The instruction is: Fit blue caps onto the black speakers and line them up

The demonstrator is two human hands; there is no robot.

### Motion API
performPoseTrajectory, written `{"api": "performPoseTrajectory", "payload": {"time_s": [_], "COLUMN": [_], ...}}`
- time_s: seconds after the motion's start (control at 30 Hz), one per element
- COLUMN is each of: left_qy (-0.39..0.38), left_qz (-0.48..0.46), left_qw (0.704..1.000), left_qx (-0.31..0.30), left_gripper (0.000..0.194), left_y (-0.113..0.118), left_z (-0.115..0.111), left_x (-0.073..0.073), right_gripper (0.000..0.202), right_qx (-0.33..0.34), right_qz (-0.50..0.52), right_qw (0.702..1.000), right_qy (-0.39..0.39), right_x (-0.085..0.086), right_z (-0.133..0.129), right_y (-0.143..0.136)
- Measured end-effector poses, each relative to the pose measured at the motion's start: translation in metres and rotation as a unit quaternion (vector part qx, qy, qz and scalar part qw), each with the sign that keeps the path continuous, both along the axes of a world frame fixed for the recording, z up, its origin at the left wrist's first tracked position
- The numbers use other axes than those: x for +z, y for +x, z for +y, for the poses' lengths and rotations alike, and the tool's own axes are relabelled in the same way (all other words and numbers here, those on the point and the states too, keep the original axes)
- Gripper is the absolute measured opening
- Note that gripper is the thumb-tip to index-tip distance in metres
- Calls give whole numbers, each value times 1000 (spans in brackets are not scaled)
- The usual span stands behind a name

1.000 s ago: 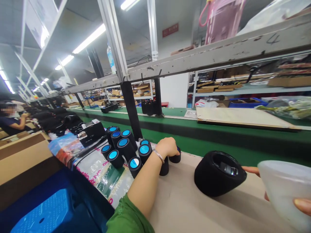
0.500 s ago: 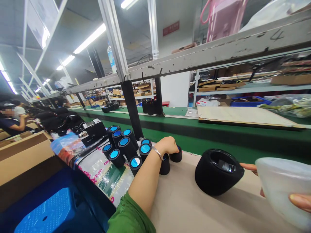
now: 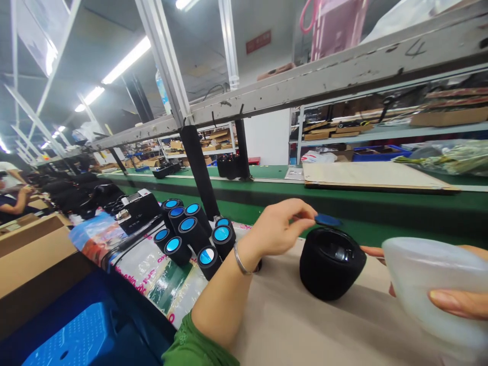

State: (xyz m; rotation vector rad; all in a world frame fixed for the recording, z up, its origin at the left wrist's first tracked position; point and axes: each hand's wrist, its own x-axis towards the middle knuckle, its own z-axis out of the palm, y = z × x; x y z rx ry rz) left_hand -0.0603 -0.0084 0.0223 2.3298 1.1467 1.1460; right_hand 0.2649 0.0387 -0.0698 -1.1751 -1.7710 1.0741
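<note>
1. Since a second ago the left hand (image 3: pixel 280 229) has lifted off the small black cylinders, where it rested at the near edge of the cluster, and now hangs in the air over the black foam-covered housing (image 3: pixel 331 263).
2. Left grip: thumb and forefinger pinched together on a thin blue disc (image 3: pixel 328 220), held flat just above the housing's open top, not touching it.
3. Housing sits on the tan bench top (image 3: pixel 305 325), tilted so its round opening faces up and toward the camera; something glossy shows inside the opening.
4. Right hand (image 3: pixel 453 300) is mostly hidden behind a translucent plastic tub (image 3: pixel 430 290); one finger curls over the tub's near wall, clamped on it. Another fingertip (image 3: pixel 371 250) shows just beside the housing's right flank; contact cannot be told.
5. Cluster of black cylinders with blue faces (image 3: pixel 190 231) stands to the left of the left forearm, on a printed plastic sheet (image 3: pixel 160 274).
6. Silver bangle (image 3: pixel 240 258) on the left wrist; green sleeve (image 3: pixel 198 348) at the bottom edge.
7. Green conveyor belt (image 3: pixel 267 201) runs behind the bench. Cardboard box (image 3: pixel 34 249) and blue plastic stool (image 3: pixel 91 338) at lower left.
8. Another person's arm (image 3: pixel 15 203) is at far left, well apart.
</note>
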Motion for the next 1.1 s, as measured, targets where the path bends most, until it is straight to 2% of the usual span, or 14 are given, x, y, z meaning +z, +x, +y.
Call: {"api": "performPoseTrajectory", "payload": {"time_s": [0.07, 0.17, 0.23, 0.77, 0.97, 1.1], "left_qy": [64, 102, 107, 103, 68, 53], "left_qz": [30, 87, 108, 176, 111, 100], "left_qw": [995, 987, 984, 973, 988, 989], "left_qx": [-70, -93, -95, -106, -81, -100], "left_gripper": [7, 8, 8, 11, 20, 25], "left_y": [8, 13, 14, 14, 12, 13], "left_z": [-5, -5, -2, -2, -3, -3], "left_x": [0, -4, -6, -7, -5, -6], "right_gripper": [81, 83, 85, 86, 85, 81], "right_qx": [-88, -111, -112, -124, -126, -130], "right_qz": [55, 58, 55, 91, 107, 125], "right_qw": [994, 991, 991, 988, 986, 984], "right_qy": [41, 48, 49, 30, 18, 3], "right_x": [10, 21, 24, 32, 31, 21], "right_z": [-21, -46, -55, -61, -63, -55], "right_y": [-28, -60, -70, -72, -78, -62]}}
